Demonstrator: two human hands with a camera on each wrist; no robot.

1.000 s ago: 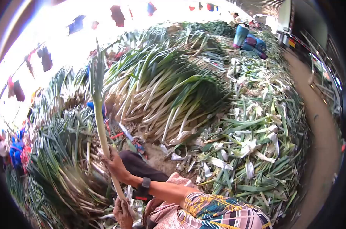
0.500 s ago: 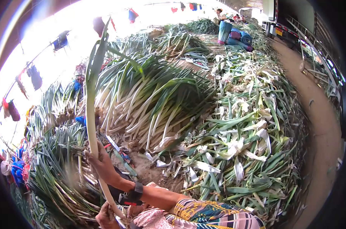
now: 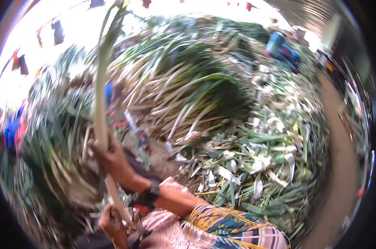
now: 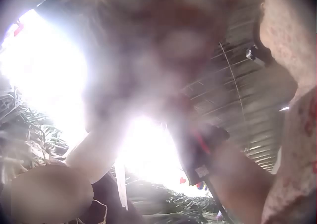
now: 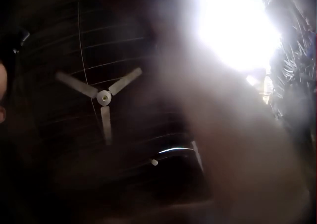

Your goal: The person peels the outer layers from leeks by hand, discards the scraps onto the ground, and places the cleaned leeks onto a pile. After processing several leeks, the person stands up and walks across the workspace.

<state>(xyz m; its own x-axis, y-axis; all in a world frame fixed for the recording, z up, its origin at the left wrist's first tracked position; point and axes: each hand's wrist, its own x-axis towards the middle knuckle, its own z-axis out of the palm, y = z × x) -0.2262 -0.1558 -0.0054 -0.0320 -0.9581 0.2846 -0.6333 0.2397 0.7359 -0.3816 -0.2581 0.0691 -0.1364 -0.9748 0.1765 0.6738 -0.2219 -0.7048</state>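
A long leek (image 3: 100,91) stands nearly upright at the left of the head view, its green leaves reaching the top edge. My right hand (image 3: 115,162) grips its pale shaft around the middle, fingers wrapped about it. Below, my left hand (image 3: 112,224) holds the leek's lower white end with curled fingers. A dark strap circles the right wrist, also seen as a strap (image 4: 200,149) in the left wrist view. Blurred skin fills much of both wrist views, hiding the fingers' details.
A big heap of leeks (image 3: 175,91) lies ahead, with more leeks (image 3: 67,166) at the left. Stripped leaves (image 3: 258,162) cover the ground to the right, beside a brown path (image 3: 337,166). Blue bundles (image 3: 285,54) sit farther back. A ceiling fan (image 5: 104,97) hangs overhead.
The head view has swung about and blurred. The leek has gone from leaning left to leaning slightly right, its top now nearer the upper edge. Both hands stay on it.
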